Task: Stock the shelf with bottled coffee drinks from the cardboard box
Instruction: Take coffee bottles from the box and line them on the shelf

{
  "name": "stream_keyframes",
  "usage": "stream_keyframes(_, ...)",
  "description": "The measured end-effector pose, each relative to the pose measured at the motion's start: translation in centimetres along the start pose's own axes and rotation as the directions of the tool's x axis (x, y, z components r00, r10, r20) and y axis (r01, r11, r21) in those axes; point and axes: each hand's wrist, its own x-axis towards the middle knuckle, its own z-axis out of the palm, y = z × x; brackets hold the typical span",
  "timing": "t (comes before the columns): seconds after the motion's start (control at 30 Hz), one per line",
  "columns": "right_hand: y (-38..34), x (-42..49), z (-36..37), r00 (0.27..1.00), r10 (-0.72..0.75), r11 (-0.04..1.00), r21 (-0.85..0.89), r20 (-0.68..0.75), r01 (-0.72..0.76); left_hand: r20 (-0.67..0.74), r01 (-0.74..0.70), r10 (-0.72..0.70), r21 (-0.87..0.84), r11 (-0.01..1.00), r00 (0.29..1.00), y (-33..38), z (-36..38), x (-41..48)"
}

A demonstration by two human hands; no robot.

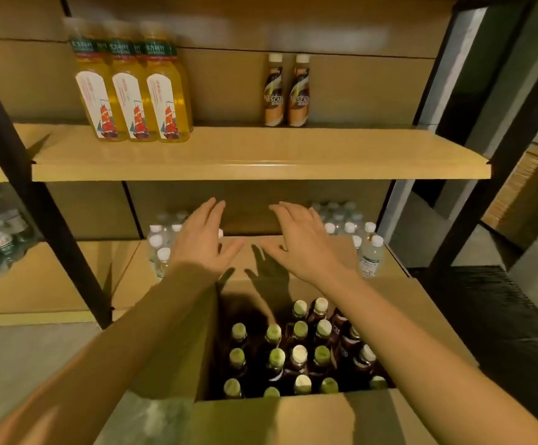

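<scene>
Box point(293, 412) btls' point(299, 353) lower halves hidden; empty hands point(202, 240) above.

Both hands empty, fingers spread: left hand point(202, 240) and right hand point(306, 240) hover mid-frame above the far flap of the open cardboard box point(245, 412). Capped bottles point(298, 354) fill the box, lower center. Two Nescafé bottles point(287, 91) stand upright on the shelf point(261, 155), upper center; three yellow drink bottles point(136, 88) upper left.

Both forearms bare to frame edge, no sleeves; left grip point(202, 240), right grip point(303, 242) ungloved.
</scene>
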Motion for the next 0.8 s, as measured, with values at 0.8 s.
stream_keyframes(0.8,6.3,-5.9,23.6,0.631,0.417,0.663,0.256,0.654,-0.703,0.656,0.782,-0.495,-0.25,0.571,0.57,-7.4,22.0,-5.9)
